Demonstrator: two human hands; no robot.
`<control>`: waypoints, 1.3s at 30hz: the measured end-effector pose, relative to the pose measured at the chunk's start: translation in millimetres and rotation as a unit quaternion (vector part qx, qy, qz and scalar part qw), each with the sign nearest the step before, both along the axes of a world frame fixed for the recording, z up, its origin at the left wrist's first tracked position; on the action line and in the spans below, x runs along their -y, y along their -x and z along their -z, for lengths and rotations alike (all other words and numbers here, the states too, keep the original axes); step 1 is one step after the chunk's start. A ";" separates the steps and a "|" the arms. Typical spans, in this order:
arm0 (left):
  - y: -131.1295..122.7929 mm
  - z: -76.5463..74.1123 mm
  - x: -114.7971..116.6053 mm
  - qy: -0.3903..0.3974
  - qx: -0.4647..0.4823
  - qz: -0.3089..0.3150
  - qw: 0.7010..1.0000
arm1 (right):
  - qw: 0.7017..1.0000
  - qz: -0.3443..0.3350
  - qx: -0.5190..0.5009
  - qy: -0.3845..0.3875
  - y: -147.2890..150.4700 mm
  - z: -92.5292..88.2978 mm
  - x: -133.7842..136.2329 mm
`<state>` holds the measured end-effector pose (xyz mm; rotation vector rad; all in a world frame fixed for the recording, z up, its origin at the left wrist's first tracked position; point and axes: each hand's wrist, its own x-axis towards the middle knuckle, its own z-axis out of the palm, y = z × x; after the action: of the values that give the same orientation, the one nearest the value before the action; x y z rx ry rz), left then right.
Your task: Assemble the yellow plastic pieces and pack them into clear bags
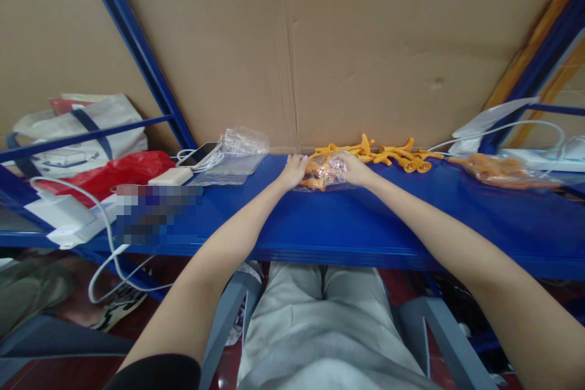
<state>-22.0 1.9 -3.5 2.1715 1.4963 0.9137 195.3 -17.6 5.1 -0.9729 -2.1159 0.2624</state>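
Observation:
A clear plastic bag (322,181) with orange plastic pieces inside lies on the blue shelf between my hands. My left hand (292,172) is closed on the bag's left side. At the bag's right side, my right hand (355,168) has its fingers curled onto the film; some fingertips are hidden. Loose orange branching pieces with round hollow ends (404,157) lie just behind and to the right of the bag, along the cardboard.
A second bag of orange pieces (498,169) lies at the right. Flat clear bags (233,167), a phone (199,154), white cables, a red bag (123,173) and a power strip (85,228) are at the left. Cardboard (292,61) rises behind the blue shelf (315,225).

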 end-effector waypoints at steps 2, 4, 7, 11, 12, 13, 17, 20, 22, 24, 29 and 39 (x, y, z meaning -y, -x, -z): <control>-1.8 -1.5 5.3 0.004 -0.034 0.000 0.999 | 0.999 0.012 -0.023 0.031 0.3 2.7 0.6; -2.6 -2.6 9.7 0.007 -0.055 0.003 0.998 | 0.995 -0.005 -0.039 0.089 1.5 4.3 3.4; -2.6 -4.2 14.8 0.011 -0.092 0.006 0.996 | 0.988 -0.019 -0.049 0.147 4.3 5.7 6.5; -4.2 -9.0 22.5 0.020 -0.180 -0.007 0.983 | 0.986 -0.016 -0.054 0.156 9.2 7.2 7.3; -5.0 -10.6 24.5 0.023 -0.203 -0.011 0.979 | 0.985 -0.016 -0.059 0.163 10.5 7.5 7.7; -5.8 -12.2 26.4 0.026 -0.222 -0.014 0.975 | 0.982 -0.014 -0.064 0.175 11.9 7.5 8.6; -6.9 -16.9 30.5 0.033 -0.248 -0.006 0.968 | 0.962 0.027 -0.097 0.255 18.4 3.7 16.2; -5.6 -19.1 30.7 0.031 -0.248 0.011 0.968 | 0.947 0.062 -0.107 0.298 22.4 -3.2 23.8; -4.6 -20.2 30.6 0.030 -0.251 0.017 0.967 | 0.942 0.064 -0.098 0.313 23.2 -7.8 28.0; -4.0 -21.2 30.6 0.029 -0.254 0.020 0.967 | 0.939 0.047 -0.081 0.330 22.9 -10.7 30.8; -3.5 -22.9 31.6 0.027 -0.260 0.023 0.965 | 0.942 0.038 -0.069 0.327 24.1 -8.9 31.8; -2.2 -21.2 29.6 0.023 -0.244 0.019 0.969 | 0.951 0.075 -0.119 0.276 24.7 4.0 20.5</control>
<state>-19.8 -27.7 17.7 2.4981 1.6524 0.3316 170.6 -38.1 1.1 -1.3368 -1.7625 0.8823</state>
